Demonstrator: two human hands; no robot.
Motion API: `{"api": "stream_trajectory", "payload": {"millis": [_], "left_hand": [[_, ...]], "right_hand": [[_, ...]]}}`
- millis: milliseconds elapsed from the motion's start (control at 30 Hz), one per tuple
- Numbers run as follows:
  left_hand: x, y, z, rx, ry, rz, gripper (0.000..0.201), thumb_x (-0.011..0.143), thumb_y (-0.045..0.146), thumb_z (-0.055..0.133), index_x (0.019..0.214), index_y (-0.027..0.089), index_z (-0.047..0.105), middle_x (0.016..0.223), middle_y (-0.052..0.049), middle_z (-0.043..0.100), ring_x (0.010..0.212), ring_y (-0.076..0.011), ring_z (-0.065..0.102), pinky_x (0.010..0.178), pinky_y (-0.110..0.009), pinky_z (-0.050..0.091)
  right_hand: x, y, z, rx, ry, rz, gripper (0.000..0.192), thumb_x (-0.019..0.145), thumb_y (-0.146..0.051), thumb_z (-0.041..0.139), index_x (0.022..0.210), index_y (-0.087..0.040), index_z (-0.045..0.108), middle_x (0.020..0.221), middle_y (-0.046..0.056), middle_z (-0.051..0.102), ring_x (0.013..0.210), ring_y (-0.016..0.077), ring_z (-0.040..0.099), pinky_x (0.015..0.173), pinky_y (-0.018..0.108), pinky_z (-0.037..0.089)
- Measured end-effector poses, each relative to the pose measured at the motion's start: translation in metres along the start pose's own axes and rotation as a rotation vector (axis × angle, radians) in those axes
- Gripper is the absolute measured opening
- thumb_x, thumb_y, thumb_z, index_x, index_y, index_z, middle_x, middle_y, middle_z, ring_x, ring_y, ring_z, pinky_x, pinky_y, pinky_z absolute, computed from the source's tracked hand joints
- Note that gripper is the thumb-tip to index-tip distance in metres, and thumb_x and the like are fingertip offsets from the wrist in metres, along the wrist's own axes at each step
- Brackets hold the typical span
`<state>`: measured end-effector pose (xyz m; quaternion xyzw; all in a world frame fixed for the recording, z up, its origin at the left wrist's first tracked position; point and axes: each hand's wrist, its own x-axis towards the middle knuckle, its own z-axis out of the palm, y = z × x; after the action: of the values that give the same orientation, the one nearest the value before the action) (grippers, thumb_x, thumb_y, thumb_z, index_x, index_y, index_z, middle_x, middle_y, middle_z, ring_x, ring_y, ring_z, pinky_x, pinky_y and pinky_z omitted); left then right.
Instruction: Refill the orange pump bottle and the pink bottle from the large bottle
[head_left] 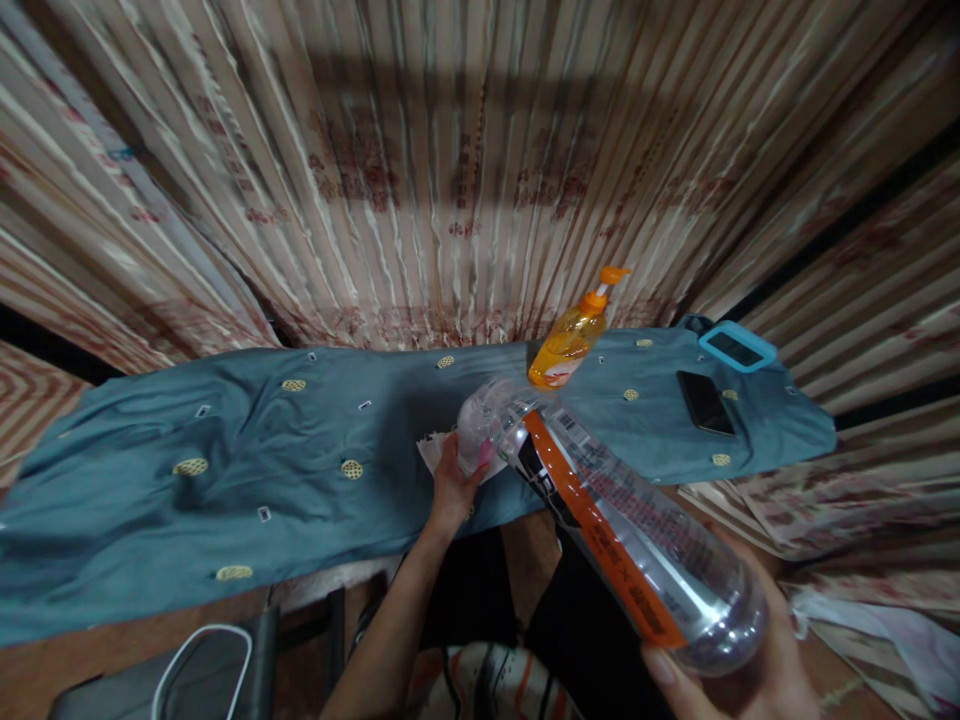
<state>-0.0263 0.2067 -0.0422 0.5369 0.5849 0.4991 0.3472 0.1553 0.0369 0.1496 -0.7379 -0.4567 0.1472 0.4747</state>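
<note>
The right hand (pixel 742 670) grips the tilted plastic bottle's (pixel 630 520) base, its neck slanting up-left over the clear cup (pixel 480 430) clasped by the left hand (pixel 454 490).

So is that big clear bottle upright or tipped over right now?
Tipped. The clear bottle slants, its base in the right hand and its neck down at a small clear container held by the left hand.

Clear glossy plastic bottle (pixel 630 530), orange printed label; translucent orange plastic pump dispenser (pixel 571 338); matt, wrinkled teal cloth (pixel 225 480); glossy black phone (pixel 705 402), right.
</note>
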Motion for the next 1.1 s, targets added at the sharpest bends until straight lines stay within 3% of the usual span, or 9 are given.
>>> {"api": "stream_trajectory", "payload": {"millis": [267, 400, 667, 867, 1100], "left_hand": [[0.000, -0.006, 0.001, 0.024, 0.012, 0.005, 0.057, 0.075, 0.038, 0.076, 0.124, 0.019, 0.052, 0.121, -0.010, 0.066, 0.114, -0.0271, 0.064, 0.102, -0.044, 0.050], [-0.001, -0.005, 0.001, 0.025, 0.010, -0.008, 0.056, 0.076, 0.036, 0.075, 0.124, 0.019, 0.052, 0.122, -0.011, 0.066, 0.115, -0.0278, 0.064, 0.103, -0.045, 0.050], [0.001, 0.000, -0.002, -0.043, -0.012, 0.025, 0.073, 0.073, 0.031, 0.078, 0.137, 0.022, 0.045, 0.140, -0.013, 0.058, 0.132, -0.0290, 0.056, 0.115, -0.047, 0.041], [-0.001, 0.012, -0.003, -0.106, -0.053, 0.012, 0.069, 0.075, 0.036, 0.077, 0.136, 0.022, 0.047, 0.135, -0.010, 0.061, 0.127, -0.0265, 0.059, 0.112, -0.044, 0.044], [0.005, 0.032, -0.010, -0.057, -0.061, 0.011, 0.059, 0.074, 0.034, 0.078, 0.126, 0.019, 0.054, 0.124, -0.011, 0.065, 0.118, -0.0285, 0.062, 0.106, -0.046, 0.047]], "right_hand": [[0.001, 0.008, 0.000, -0.002, 0.005, -0.020, 0.091, 0.074, -0.065, 0.071, 0.145, -0.016, 0.044, 0.139, 0.020, 0.056, 0.124, 0.0412, 0.058, 0.098, 0.055, 0.051], [0.000, 0.019, 0.000, 0.018, -0.008, -0.034, 0.091, 0.070, -0.060, 0.076, 0.144, -0.019, 0.044, 0.137, 0.019, 0.057, 0.120, 0.0396, 0.061, 0.087, 0.047, 0.057], [-0.001, 0.020, 0.001, 0.072, -0.023, -0.015, 0.085, 0.072, -0.058, 0.076, 0.142, -0.020, 0.046, 0.134, 0.015, 0.058, 0.113, 0.0332, 0.065, 0.085, 0.040, 0.059], [0.001, 0.025, -0.002, 0.051, -0.027, -0.031, 0.086, 0.069, -0.058, 0.078, 0.140, -0.019, 0.048, 0.130, 0.015, 0.062, 0.112, 0.0336, 0.066, 0.087, 0.040, 0.058], [-0.001, 0.016, -0.002, 0.095, -0.010, 0.058, 0.088, 0.067, -0.059, 0.078, 0.140, -0.018, 0.049, 0.132, 0.015, 0.060, 0.114, 0.0340, 0.064, 0.090, 0.042, 0.056]]}}
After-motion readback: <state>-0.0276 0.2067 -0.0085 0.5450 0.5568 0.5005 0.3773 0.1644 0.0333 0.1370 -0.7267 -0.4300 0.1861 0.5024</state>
